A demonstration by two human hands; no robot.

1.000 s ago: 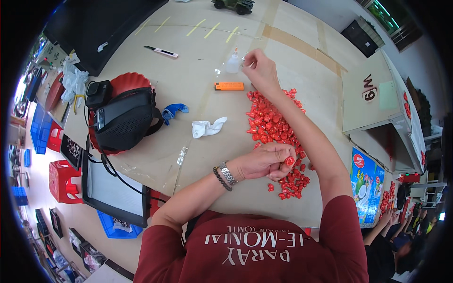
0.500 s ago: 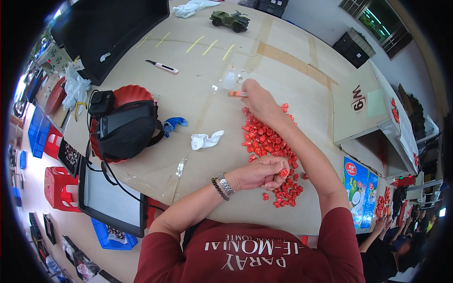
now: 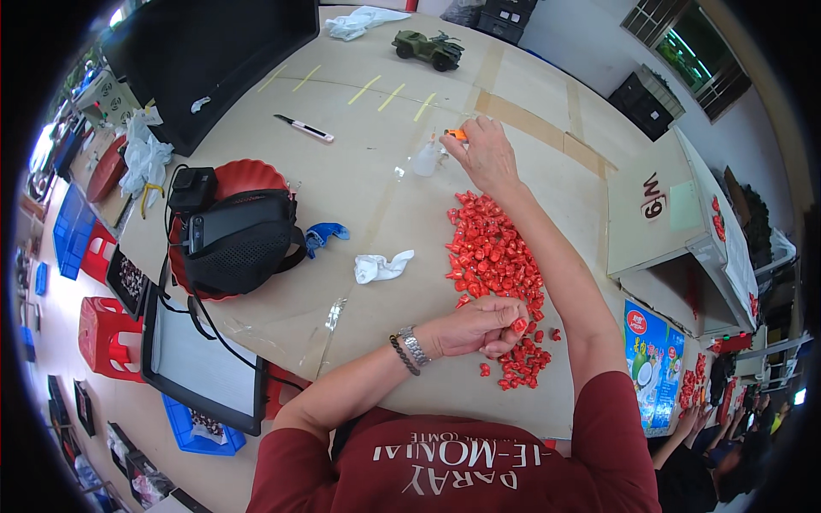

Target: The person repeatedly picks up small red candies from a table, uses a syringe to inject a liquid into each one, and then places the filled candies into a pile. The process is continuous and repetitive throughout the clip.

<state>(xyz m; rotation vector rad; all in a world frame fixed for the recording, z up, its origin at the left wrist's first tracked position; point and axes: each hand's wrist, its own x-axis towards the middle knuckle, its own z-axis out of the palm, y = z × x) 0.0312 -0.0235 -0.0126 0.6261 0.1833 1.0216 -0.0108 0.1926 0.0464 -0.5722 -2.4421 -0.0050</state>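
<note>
The right hand (image 3: 487, 156) pinches a probably light, stiff orange lighter (image 3: 458, 134), best held mid-body; the nearer left hand (image 3: 477, 327) pinches a red piece (image 3: 519, 326).

That tan table (image 3: 389, 209) has a heap of small red pieces (image 3: 489, 244) on the right, a crumpled white scrap (image 3: 381, 267) left of them. Farther off are a slim cutter (image 3: 305, 128), a translucent bottle (image 3: 424, 161) and a green toy vehicle (image 3: 426, 51).

Lettering marks the maroon shirt (image 3: 457, 466) (inverted), pale box (image 3: 676, 205) and blue panel (image 3: 654, 363).
</note>
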